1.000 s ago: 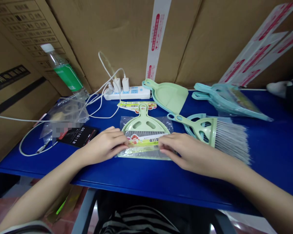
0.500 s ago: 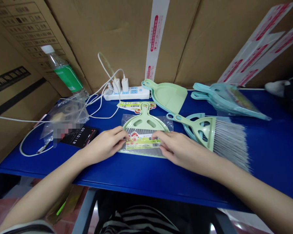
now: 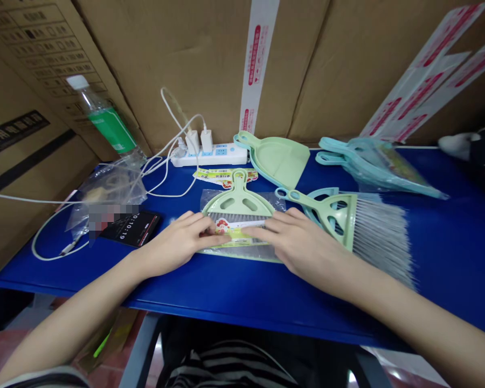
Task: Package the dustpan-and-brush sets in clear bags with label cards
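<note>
A clear plastic bag holding a light green hand brush and dustpan lies flat at the front middle of the table. A printed yellow and white card with a red mushroom picture lies over the bristles. My left hand is closed on the bag's left side, its thumb stretched across the card. From the right, my right hand grips the other side, its thumb also pressed on the card. Both sets of fingertips are partly hidden. Just right of my right hand is a loose green brush with grey bristles, overlapping a blue one.
Behind lie stacked dustpans, bagged blue dustpans, spare cards and a power strip with white cables. At left are a phone, a crumpled plastic bag and a bottle. Cardboard walls the back.
Both thumbs have moved inward over the card and now lie stretched along it. My right hand has shifted slightly right and up. The bagged set has hardly moved.
</note>
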{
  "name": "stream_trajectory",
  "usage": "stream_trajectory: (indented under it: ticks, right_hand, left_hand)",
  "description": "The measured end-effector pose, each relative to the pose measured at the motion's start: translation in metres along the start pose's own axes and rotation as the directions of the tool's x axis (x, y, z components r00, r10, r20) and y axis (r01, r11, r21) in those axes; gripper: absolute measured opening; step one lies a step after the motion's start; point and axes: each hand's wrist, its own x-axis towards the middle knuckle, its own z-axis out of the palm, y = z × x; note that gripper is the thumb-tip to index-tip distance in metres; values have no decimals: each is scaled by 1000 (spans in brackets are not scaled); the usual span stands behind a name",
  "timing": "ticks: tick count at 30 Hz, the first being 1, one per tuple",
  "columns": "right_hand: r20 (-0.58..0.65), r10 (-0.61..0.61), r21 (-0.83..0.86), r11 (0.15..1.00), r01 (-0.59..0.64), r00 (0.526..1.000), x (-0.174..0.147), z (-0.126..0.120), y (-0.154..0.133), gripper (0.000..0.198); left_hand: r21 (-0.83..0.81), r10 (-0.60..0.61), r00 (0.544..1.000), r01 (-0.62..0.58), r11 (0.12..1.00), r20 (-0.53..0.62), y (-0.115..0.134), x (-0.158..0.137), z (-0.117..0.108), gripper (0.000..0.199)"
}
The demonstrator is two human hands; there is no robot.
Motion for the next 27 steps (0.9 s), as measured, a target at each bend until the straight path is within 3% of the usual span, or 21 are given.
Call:
stream_trajectory:
  ticks: [4,12,21,27]
  right_hand:
    - [-10,-74,29,997,74,997,-1,7,0,53]
    - [15,-46,66,997,44,999,-1,5,2,54]
    - [123,-51,176,984,29,991,-2,-14,12,42]
    - [113,1,229,973,-27,994,-6,-21,19,40]
  left_hand:
    - [59,9,1000,-9,998,1,1,1,1,51]
    - [93,22,1000,-22,995,9,3,4,0,46]
    - [36,-32,999,33,999,-36,-2,-1,-11,44]
    - [-87,-102,994,100,991,-25,-5,-4,-19,41]
